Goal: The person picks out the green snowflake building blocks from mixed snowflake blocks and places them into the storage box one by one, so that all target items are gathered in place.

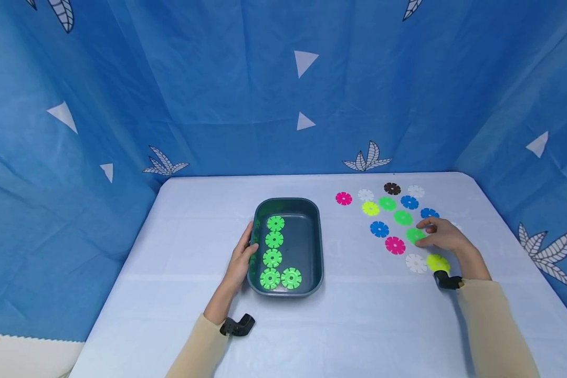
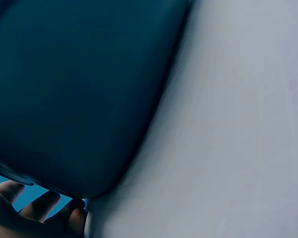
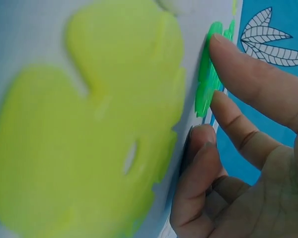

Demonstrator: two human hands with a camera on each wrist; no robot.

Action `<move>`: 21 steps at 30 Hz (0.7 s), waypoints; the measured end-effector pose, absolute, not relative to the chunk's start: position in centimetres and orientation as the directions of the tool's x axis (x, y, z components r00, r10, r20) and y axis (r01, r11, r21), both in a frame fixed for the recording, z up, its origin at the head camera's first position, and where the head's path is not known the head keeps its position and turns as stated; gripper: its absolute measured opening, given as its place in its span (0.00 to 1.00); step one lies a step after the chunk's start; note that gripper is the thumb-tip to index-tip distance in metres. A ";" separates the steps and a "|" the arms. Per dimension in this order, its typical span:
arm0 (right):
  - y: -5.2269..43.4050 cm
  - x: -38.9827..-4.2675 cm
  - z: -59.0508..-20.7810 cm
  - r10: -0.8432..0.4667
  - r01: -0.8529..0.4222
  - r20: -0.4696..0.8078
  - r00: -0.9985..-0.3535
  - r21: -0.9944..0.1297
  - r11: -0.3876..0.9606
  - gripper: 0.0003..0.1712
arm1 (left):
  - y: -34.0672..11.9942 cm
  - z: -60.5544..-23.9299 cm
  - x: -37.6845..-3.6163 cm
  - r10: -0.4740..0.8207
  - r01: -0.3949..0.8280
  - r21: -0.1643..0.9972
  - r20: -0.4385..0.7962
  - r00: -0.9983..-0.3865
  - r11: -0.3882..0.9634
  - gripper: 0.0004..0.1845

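Tray (image 1: 304,244): five green discs (image 1: 269,260). Seemingly outstanding, toward table's (image 1: 368,325) far right corner: three. Your left hand (image 1: 239,261) grips tray; right hand's (image 1: 445,235) fingers parted at nearest, gripping none.

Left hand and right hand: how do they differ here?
The left hand grips the tray by its side; the right hand is at a green disc. The left hand's thumb lies over the rim; the right hand's thumb and index finger are spread apart. Both have a black device at the wrist.
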State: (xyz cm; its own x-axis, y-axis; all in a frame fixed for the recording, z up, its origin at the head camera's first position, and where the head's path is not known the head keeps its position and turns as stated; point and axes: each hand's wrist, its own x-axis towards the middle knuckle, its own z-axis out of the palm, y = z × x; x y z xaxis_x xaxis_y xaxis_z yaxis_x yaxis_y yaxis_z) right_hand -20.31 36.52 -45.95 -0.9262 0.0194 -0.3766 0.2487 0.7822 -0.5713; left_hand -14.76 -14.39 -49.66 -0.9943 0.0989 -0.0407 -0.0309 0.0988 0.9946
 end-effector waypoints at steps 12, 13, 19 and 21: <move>36.4 -20.3 -46.0 0.057 0.271 -0.373 -0.926 -0.551 0.789 0.31 | -14.4 -49.6 -14.7 0.102 -0.026 0.995 -0.036 -0.994 0.091 0.32; 36.4 -20.3 -46.0 0.060 0.272 -0.373 -0.926 -0.549 0.791 0.31 | -14.4 -49.6 -14.7 0.101 -0.026 0.996 -0.035 -0.994 0.090 0.32; 36.8 -20.3 -45.8 0.061 0.274 -0.373 -0.926 -0.552 0.788 0.29 | -14.4 -49.6 -14.7 0.098 -0.026 0.996 -0.035 -0.995 0.090 0.32; 36.9 -20.3 -45.7 0.057 0.275 -0.372 -0.926 -0.564 0.779 0.27 | -14.4 -49.6 -14.7 0.099 -0.026 0.995 -0.035 -0.994 0.093 0.32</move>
State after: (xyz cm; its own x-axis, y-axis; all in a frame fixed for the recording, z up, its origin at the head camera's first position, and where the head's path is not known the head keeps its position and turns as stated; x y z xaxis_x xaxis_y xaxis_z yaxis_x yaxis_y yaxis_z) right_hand -20.27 36.93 -45.74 -0.9264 0.0573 -0.3723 0.2748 0.7787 -0.5640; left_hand -14.70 -14.41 -49.59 -0.9945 0.0989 -0.0353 -0.0261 0.0927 0.9954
